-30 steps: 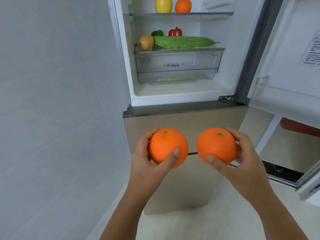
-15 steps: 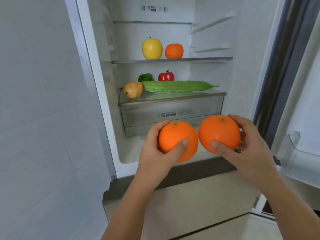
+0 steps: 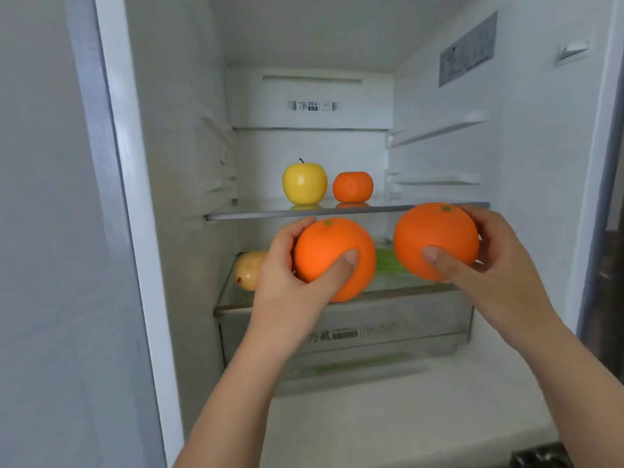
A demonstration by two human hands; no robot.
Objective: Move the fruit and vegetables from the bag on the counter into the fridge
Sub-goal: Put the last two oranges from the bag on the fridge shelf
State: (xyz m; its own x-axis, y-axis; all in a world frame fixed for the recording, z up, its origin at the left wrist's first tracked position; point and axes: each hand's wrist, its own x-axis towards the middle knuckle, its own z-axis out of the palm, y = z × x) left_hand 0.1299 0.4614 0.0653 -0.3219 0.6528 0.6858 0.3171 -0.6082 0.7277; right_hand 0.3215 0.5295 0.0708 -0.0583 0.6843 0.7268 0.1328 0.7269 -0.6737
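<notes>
Setting: an open fridge [image 3: 175, 130] with a white interior fills the view, and a pale wall [image 3: 40, 231] stands to its left.
Left orange [image 3: 324, 251]: large, stem end up, held in the air at the fridge's mouth, just under the front edge of the glass shelf [image 3: 256, 214].
Right orange [image 3: 439, 238]: the same kind, stem end up, held a little higher, so its top crosses the shelf edge in view.
Spacing: the two oranges are near each other but apart.
Left hand [image 3: 283, 282]: wrapped round the left orange, thumb across its front and fingers curled behind its left side.
Right hand [image 3: 499, 271]: wrapped round the right orange, thumb on the front and fingers curled over its right side.
On the glass shelf: a yellow apple [image 3: 304, 184] and a small orange [image 3: 353, 186] stand side by side toward the back, close but not touching.
On the drawer cover [image 3: 233, 292]: a pear [image 3: 248, 270] lies at the left. A green vegetable [image 3: 388, 265] shows only as a strip between the held oranges.
Crisper drawer [image 3: 405, 319]: clear plastic, pushed in under its cover, with print on its front. Something green shows dimly through it.
Back wall: a panel [image 3: 312, 105] with a printed mark.
Right wall: a grey sticker [image 3: 467, 49], too blurred to read.
</notes>
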